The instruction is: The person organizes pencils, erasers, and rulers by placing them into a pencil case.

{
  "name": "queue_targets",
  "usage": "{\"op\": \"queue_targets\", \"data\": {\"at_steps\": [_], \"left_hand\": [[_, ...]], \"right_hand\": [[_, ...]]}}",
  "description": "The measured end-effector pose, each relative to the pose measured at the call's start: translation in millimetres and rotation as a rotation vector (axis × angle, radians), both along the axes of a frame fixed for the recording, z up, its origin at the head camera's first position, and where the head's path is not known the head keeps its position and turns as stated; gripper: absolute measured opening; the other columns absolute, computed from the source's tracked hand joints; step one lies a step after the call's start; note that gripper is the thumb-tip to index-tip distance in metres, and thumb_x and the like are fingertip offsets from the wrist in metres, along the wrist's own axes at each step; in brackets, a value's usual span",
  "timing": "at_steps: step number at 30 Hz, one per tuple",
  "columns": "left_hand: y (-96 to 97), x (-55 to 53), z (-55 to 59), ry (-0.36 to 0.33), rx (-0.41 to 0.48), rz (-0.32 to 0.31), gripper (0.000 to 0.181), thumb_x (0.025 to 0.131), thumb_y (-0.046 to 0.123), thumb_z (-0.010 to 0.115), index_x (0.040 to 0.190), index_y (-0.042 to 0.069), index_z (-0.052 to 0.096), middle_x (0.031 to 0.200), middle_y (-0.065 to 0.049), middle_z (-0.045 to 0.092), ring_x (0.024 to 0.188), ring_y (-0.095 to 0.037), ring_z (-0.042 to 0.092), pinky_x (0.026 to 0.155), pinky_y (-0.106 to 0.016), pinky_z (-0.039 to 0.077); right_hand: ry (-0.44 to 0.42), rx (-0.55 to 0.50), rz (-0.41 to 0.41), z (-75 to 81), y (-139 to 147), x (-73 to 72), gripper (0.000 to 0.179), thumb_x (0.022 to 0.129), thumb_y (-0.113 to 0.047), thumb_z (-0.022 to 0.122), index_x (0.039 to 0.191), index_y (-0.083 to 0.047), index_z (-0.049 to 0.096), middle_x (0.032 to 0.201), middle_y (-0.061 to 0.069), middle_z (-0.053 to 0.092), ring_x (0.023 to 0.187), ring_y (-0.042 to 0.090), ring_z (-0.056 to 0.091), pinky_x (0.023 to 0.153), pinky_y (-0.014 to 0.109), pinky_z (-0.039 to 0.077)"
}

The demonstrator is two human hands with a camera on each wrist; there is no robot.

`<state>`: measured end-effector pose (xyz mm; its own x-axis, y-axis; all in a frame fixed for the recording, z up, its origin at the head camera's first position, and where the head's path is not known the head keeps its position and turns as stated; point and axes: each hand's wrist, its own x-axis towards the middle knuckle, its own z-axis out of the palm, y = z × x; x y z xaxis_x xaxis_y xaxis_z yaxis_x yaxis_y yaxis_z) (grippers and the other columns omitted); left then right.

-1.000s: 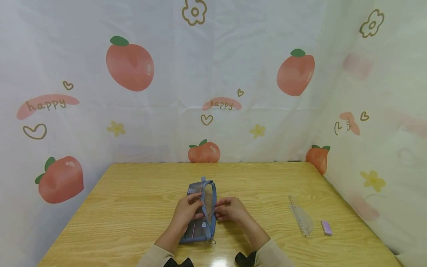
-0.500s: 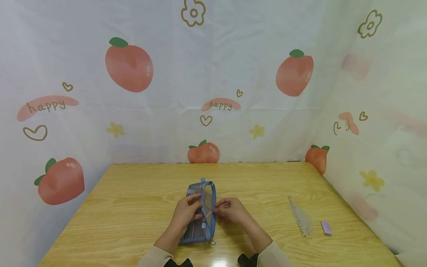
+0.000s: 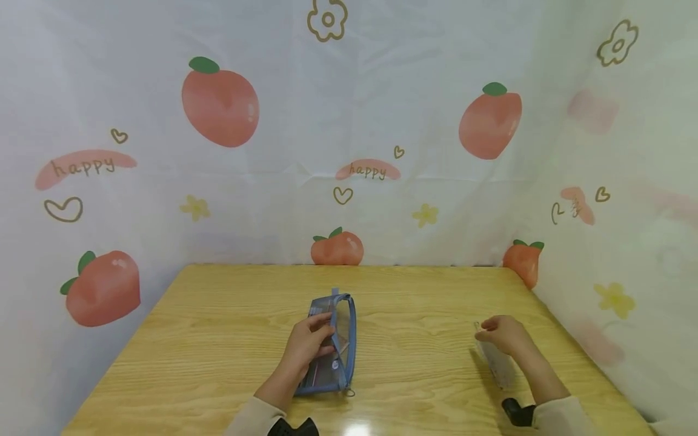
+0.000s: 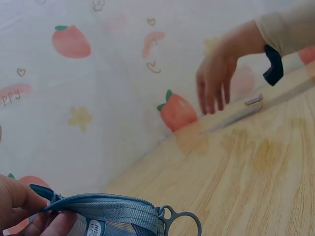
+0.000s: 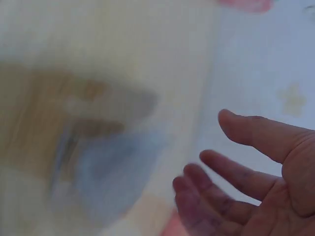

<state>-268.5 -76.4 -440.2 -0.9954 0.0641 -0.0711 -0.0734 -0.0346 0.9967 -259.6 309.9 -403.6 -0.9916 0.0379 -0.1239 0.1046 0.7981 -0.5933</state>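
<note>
A blue zippered pencil case (image 3: 322, 378) with dark see-through sides lies on the table, its zip open along the right side. My left hand (image 3: 305, 345) pinches the edge of the opening between thumb and fingers, and a ring pull hangs at the near end in the left wrist view. Over at the right, my right hand (image 3: 506, 334) hovers above a clear protractor (image 3: 495, 366), overlapping its far end. Its thumb and fingers are spread apart with nothing between them in the right wrist view. A purple eraser (image 4: 254, 100) lies beyond the protractor, hidden behind the forearm in the head view.
The wooden table (image 3: 234, 315) is bounded by a white curtain (image 3: 272, 121) printed with peaches at the back and sides. A blurred bluish shape (image 5: 113, 172) shows in the right wrist view.
My right hand has left the pencil case's opening and moved right to above the protractor. The left hand keeps its grip on the case, which has barely moved.
</note>
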Motion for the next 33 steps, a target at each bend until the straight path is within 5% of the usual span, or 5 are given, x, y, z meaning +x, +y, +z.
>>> {"op": "queue_targets", "data": {"at_steps": [5, 9, 14, 22, 33], "left_hand": [[-3.6, 1.6, -3.0, -0.007, -0.015, 0.012, 0.040, 0.086, 0.007, 0.055, 0.124, -0.003, 0.050, 0.108, -0.016, 0.054, 0.087, -0.020, 0.056, 0.063, -0.032, 0.055], [-4.1, 2.2, -4.6, -0.009, -0.012, 0.008, 0.040, 0.086, 0.007, 0.054, 0.125, -0.003, 0.050, 0.109, -0.017, 0.054, 0.086, -0.019, 0.056, 0.064, -0.032, 0.055], [-2.2, 1.1, -3.2, -0.009, -0.009, 0.013, 0.041, 0.086, 0.007, 0.055, 0.125, -0.003, 0.050, 0.110, -0.017, 0.054, 0.088, -0.019, 0.056, 0.064, -0.033, 0.055], [1.7, -0.5, 0.2, 0.001, -0.018, 0.016, 0.040, 0.085, 0.006, 0.055, 0.124, -0.002, 0.052, 0.108, -0.016, 0.055, 0.091, -0.023, 0.056, 0.063, -0.032, 0.055], [2.5, 0.7, 0.0, 0.003, -0.019, 0.010, 0.040, 0.086, 0.007, 0.055, 0.124, -0.002, 0.051, 0.109, -0.016, 0.054, 0.087, -0.018, 0.056, 0.064, -0.033, 0.055]], "right_hand": [[-0.090, 0.098, 0.006, -15.2, 23.1, 8.4, 0.058, 0.073, -0.027, 0.072, 0.106, 0.017, 0.053, 0.103, 0.029, 0.055, 0.093, 0.045, 0.051, 0.071, 0.049, 0.048], [-0.070, 0.105, -0.023, -30.3, 25.8, 7.2, 0.041, 0.066, -0.022, 0.077, 0.086, 0.010, 0.060, 0.080, 0.014, 0.059, 0.068, 0.027, 0.054, 0.056, 0.037, 0.049], [-0.044, 0.087, -0.068, -34.3, 25.2, 5.2, 0.032, 0.063, -0.015, 0.077, 0.056, -0.009, 0.046, 0.051, -0.004, 0.029, 0.045, 0.011, 0.028, 0.041, 0.023, 0.028], [-0.048, 0.090, -0.046, -23.8, 35.2, 10.4, 0.057, 0.065, -0.026, 0.078, 0.099, 0.014, 0.056, 0.095, 0.021, 0.058, 0.078, 0.028, 0.055, 0.062, 0.041, 0.050], [-0.023, -0.116, -0.103, -27.6, 46.3, 18.1, 0.033, 0.075, -0.009, 0.063, 0.100, 0.012, 0.055, 0.070, 0.007, 0.054, 0.055, 0.017, 0.045, 0.049, 0.030, 0.042]]}}
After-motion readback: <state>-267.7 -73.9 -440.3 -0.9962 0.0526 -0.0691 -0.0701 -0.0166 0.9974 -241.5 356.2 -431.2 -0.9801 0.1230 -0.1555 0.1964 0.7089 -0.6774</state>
